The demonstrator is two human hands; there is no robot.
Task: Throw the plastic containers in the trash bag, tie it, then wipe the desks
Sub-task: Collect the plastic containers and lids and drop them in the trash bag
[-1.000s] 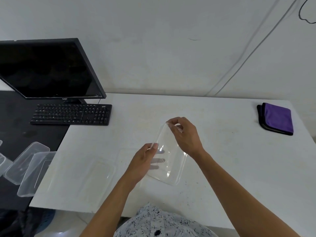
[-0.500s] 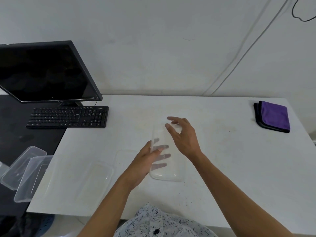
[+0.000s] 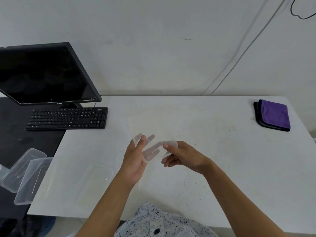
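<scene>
A clear plastic container (image 3: 154,148) is held above the white desk (image 3: 213,151), tilted between both hands. My left hand (image 3: 135,161) holds its left end, thumb on the rim and fingers showing through the plastic. My right hand (image 3: 183,155) pinches its right rim. Another clear container (image 3: 80,175) lies flat on the desk at the front left. A third, faint clear container (image 3: 152,125) lies on the desk behind my hands. Two more clear containers (image 3: 25,175) rest on the black desk (image 3: 15,144) at the far left.
A black monitor (image 3: 44,74) and black keyboard (image 3: 68,118) stand at the back left. A folded purple and black cloth (image 3: 273,115) lies at the back right of the white desk. The wall runs close behind. A dark bag (image 3: 27,226) shows under the desk's left corner.
The container went from upright in both hands to a lower, flatter tilt. My right hand let go for a moment, then took hold of its right rim. My left hand kept holding it.
</scene>
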